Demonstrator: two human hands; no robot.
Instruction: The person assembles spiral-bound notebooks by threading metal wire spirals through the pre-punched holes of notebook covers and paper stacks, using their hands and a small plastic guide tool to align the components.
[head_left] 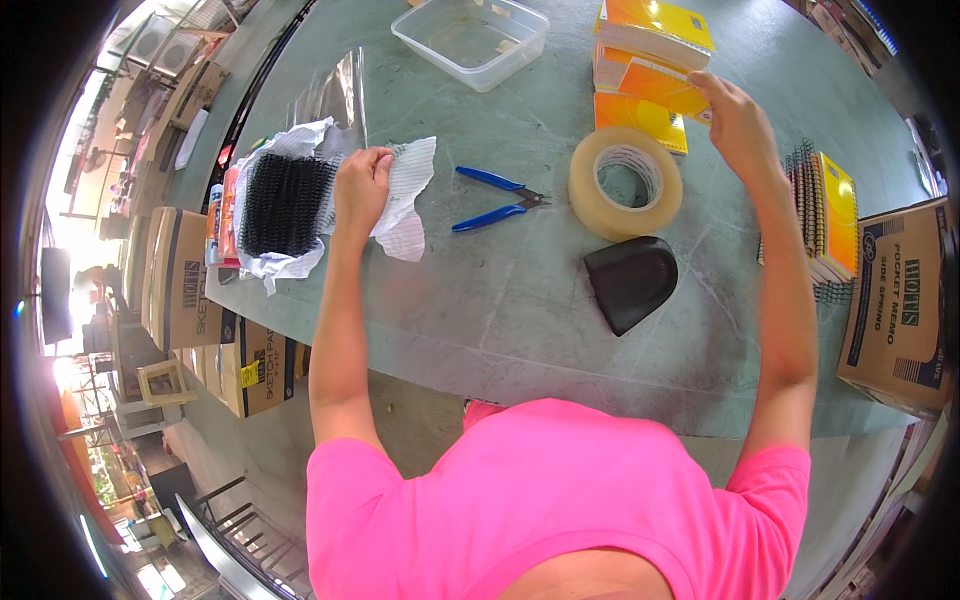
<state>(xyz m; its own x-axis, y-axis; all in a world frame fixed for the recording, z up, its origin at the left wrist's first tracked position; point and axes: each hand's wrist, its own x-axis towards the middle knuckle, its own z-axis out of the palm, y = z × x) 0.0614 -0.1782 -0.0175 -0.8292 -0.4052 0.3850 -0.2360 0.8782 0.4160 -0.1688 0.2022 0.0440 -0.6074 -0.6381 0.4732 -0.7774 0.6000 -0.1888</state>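
At the far right, my right hand (742, 128) pinches the edge of a thin yellow-orange notepad (660, 86). That pad is over a stack of yellow-orange notepads (655, 28), with another pad (640, 120) below it. On the left, my left hand (362, 192) is closed, its fingertips pressed together over crumpled white paper (410, 185); whatever it may hold is too small to make out. Just left of it, a bundle of black spiral binding coils (285, 205) lies in the paper. Blue-handled cutting pliers (495, 200) rest opened between my hands.
A large tape roll (590, 205) and a black rounded pad (632, 285) lie mid-table. A clear plastic tub (470, 40) stands at the back, clear film (345, 100) at back left. Spiral-bound notepads (835, 215) and a cardboard box (897, 310) are at right.
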